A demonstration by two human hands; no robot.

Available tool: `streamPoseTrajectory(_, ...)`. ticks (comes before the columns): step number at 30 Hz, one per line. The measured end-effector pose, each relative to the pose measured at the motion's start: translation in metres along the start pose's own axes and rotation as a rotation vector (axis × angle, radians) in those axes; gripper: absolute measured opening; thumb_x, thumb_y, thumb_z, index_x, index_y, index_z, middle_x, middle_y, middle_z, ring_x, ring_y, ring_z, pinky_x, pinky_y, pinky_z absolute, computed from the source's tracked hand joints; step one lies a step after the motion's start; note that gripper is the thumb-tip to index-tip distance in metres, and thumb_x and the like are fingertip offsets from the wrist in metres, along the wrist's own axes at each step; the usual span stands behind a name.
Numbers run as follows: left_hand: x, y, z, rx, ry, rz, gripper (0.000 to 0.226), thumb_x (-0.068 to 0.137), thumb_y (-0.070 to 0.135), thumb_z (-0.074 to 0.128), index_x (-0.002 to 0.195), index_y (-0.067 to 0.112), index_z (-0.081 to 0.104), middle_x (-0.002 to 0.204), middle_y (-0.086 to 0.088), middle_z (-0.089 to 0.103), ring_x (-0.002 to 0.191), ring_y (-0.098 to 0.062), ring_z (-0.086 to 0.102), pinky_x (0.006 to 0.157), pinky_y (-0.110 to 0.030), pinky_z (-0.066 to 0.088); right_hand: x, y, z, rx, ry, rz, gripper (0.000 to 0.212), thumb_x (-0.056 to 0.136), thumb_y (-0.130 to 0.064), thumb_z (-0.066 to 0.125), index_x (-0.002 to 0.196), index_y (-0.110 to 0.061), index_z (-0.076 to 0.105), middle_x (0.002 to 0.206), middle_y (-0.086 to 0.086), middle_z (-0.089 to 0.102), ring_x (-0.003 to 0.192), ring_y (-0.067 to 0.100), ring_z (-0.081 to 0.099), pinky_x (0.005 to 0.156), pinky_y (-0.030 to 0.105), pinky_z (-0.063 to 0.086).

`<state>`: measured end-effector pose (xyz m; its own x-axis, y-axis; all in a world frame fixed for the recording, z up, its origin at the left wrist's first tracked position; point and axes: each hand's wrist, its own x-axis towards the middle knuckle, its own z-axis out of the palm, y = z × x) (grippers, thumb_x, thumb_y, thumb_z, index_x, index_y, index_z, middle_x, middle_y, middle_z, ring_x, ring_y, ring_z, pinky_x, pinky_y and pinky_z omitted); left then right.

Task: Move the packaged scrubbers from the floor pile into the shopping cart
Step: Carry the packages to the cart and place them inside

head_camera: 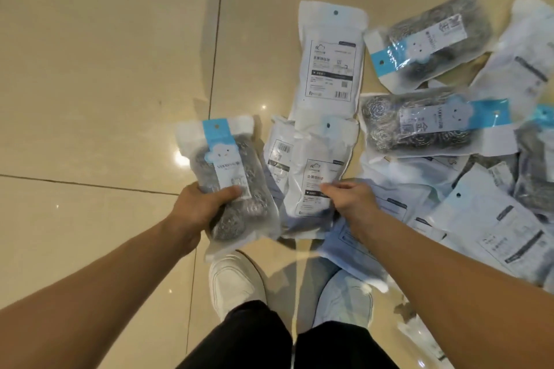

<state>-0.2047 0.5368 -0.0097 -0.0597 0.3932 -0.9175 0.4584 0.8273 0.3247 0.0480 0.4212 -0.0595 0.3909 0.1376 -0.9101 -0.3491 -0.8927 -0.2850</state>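
A pile of packaged steel scrubbers (pixel 434 126) lies on the tiled floor, spread from the middle to the right edge. My left hand (pixel 198 207) grips one pack (pixel 230 177) with a blue header and steel wool showing, lifted above the floor. My right hand (pixel 350 201) pinches the lower edge of a white pack (pixel 317 171) lying label-side up, which overlaps other packs. The shopping cart is out of sight.
Glossy beige floor tiles (pixel 105 69) stretch to the left and far side. My two white shoes (pixel 233 281) stand just below the hands, the right one partly under a loose pack (pixel 347 246).
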Motion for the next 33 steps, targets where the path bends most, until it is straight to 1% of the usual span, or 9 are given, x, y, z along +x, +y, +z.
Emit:
streamPoseTrajectory(5, -0.039, -0.008, -0.015, 0.081, -0.097, 0.022, 0.056, 0.072, 0.026, 0.094, 0.122, 0.014, 0.072, 0.107, -0.006, 0.082, 0.097, -0.028, 0.08, 0.096, -0.053, 0.06, -0.013, -0.015, 0.011, 0.125, -0.005, 0.012, 0.059, 0.071, -0.014, 0.096, 0.108, -0.009, 0.049, 0.098, 0.008, 0.067, 0.086, 0.023, 0.068, 0.072, 0.031, 0.052)
streamPoseTrajectory(8, -0.028, -0.012, -0.024, 0.069, -0.112, 0.081, 0.064, 0.065, 0.029, 0.095, 0.123, 0.014, 0.073, 0.11, -0.007, 0.082, 0.101, -0.029, 0.079, 0.1, -0.053, 0.058, -0.008, -0.008, 0.025, 0.165, -0.167, 0.004, 0.042, 0.076, -0.014, 0.092, 0.112, -0.008, 0.073, 0.102, 0.013, 0.08, 0.083, 0.024, 0.078, 0.062, 0.025, 0.058)
streamPoseTrajectory(12, -0.029, -0.015, -0.029, 0.014, -0.081, 0.109, 0.05, 0.075, 0.015, 0.09, 0.122, 0.011, 0.074, 0.111, -0.011, 0.081, 0.104, -0.032, 0.077, 0.103, -0.053, 0.056, -0.015, 0.01, 0.027, 0.227, -0.173, -0.041, 0.029, 0.081, -0.011, 0.088, 0.109, -0.012, 0.08, 0.1, 0.01, 0.082, 0.093, 0.028, 0.079, 0.088, 0.047, 0.064)
streamPoseTrajectory(14, -0.053, -0.013, -0.033, -0.004, -0.073, 0.112, 0.047, 0.078, 0.011, 0.087, 0.123, 0.011, 0.073, 0.112, -0.011, 0.081, 0.105, -0.033, 0.077, 0.103, -0.053, 0.056, -0.047, 0.018, 0.016, 0.212, -0.178, -0.073, 0.026, 0.081, -0.012, 0.087, 0.106, -0.018, 0.079, 0.099, 0.003, 0.083, 0.094, 0.024, 0.079, 0.09, 0.046, 0.063)
streamPoseTrajectory(17, -0.126, 0.002, -0.042, 0.025, -0.109, 0.128, 0.058, 0.07, 0.013, 0.092, 0.124, 0.012, 0.072, 0.113, -0.01, 0.081, 0.105, -0.032, 0.077, 0.103, -0.053, 0.056, -0.134, 0.02, -0.024, 0.21, -0.171, -0.078, 0.025, 0.081, -0.011, 0.087, 0.102, -0.021, 0.078, 0.099, 0.0, 0.082, 0.089, 0.018, 0.078, 0.077, 0.032, 0.06)
streamPoseTrajectory(22, -0.313, 0.068, -0.06, 0.171, -0.324, 0.152, 0.051, 0.08, 0.013, 0.087, 0.128, 0.013, 0.07, 0.116, -0.008, 0.08, 0.108, -0.03, 0.077, 0.104, -0.051, 0.056, -0.334, -0.014, -0.134, 0.242, -0.104, -0.099, 0.037, 0.077, -0.012, 0.09, 0.112, -0.018, 0.078, 0.101, 0.003, 0.083, 0.094, 0.025, 0.079, 0.088, 0.041, 0.063)
streamPoseTrajectory(25, -0.437, 0.118, -0.064, 0.21, -0.383, 0.221, 0.053, 0.082, 0.012, 0.085, 0.132, 0.016, 0.065, 0.118, -0.005, 0.079, 0.11, -0.027, 0.076, 0.101, -0.047, 0.058, -0.462, -0.051, -0.209, 0.269, -0.082, -0.179, 0.031, 0.081, -0.013, 0.087, 0.11, -0.021, 0.077, 0.101, -0.001, 0.083, 0.091, 0.018, 0.079, 0.08, 0.032, 0.061)
streamPoseTrajectory(29, -0.591, 0.163, -0.061, 0.288, -0.463, 0.325, 0.054, 0.084, 0.008, 0.084, 0.133, 0.018, 0.063, 0.12, -0.002, 0.079, 0.112, -0.024, 0.075, 0.104, -0.049, 0.056, -0.612, -0.075, -0.279, 0.341, -0.075, -0.273, 0.036, 0.087, -0.021, 0.082, 0.122, -0.022, 0.074, 0.109, 0.0, 0.082, 0.101, 0.023, 0.078, 0.094, 0.044, 0.061)
streamPoseTrajectory(33, -0.688, 0.178, -0.058, 0.288, -0.473, 0.462, 0.06, 0.081, 0.011, 0.087, 0.134, 0.021, 0.06, 0.121, 0.002, 0.078, 0.112, -0.019, 0.075, 0.103, -0.047, 0.057, -0.707, -0.069, -0.326, 0.447, -0.059, -0.36, 0.034, 0.092, -0.013, 0.074, 0.125, -0.021, 0.072, 0.114, 0.004, 0.081, 0.106, 0.027, 0.077, 0.099, 0.05, 0.058)
